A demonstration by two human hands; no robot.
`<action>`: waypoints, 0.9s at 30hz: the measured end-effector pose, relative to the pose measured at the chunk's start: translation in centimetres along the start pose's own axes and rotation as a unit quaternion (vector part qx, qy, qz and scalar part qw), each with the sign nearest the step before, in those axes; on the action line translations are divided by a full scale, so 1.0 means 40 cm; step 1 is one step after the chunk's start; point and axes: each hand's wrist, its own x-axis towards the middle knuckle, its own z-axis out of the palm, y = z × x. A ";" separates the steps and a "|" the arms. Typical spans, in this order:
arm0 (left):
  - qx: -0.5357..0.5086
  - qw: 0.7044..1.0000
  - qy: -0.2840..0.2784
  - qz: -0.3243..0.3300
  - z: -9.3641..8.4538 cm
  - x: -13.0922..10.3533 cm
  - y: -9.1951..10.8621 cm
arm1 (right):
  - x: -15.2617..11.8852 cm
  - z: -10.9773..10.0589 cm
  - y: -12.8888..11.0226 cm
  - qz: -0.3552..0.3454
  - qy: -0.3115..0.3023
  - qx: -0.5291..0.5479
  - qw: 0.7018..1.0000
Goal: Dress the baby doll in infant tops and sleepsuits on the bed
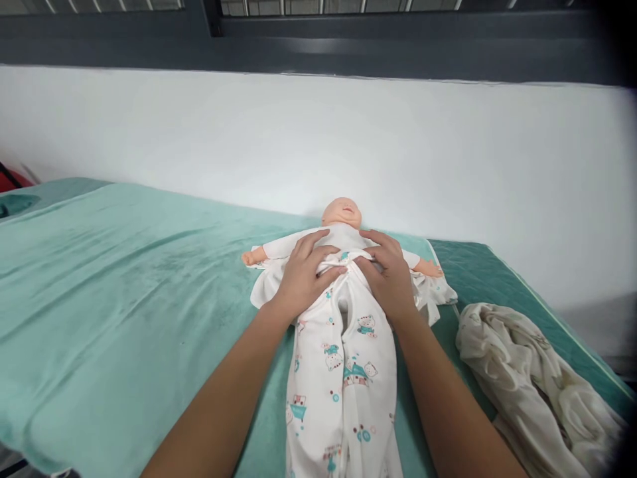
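A baby doll (343, 214) lies on its back with its arms stretched out to both sides. It wears a white long-sleeved top (338, 236), and white printed trousers (368, 372) extend from its waist towards me. My left hand (307, 269) rests on the left side of the waist, fingers spread over the bunched waistband. Across from it, my right hand (387, 272) lies on the right side with its fingers also apart. Loose white printed cloth (435, 289) spreads out under the doll's arms. The doll's feet cannot be seen.
A crumpled off-white cloth (517, 372) lies on the right. Light green bedding (124, 299) covers the bed, with a darker green part (468, 269) at right. Behind is a white wall (249, 139), with a dark metal frame (348, 46) overhead.
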 end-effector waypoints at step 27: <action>-0.061 0.997 0.002 -0.050 -0.032 -0.104 0.040 | -0.164 -0.032 -0.053 0.056 -0.006 -0.129 0.990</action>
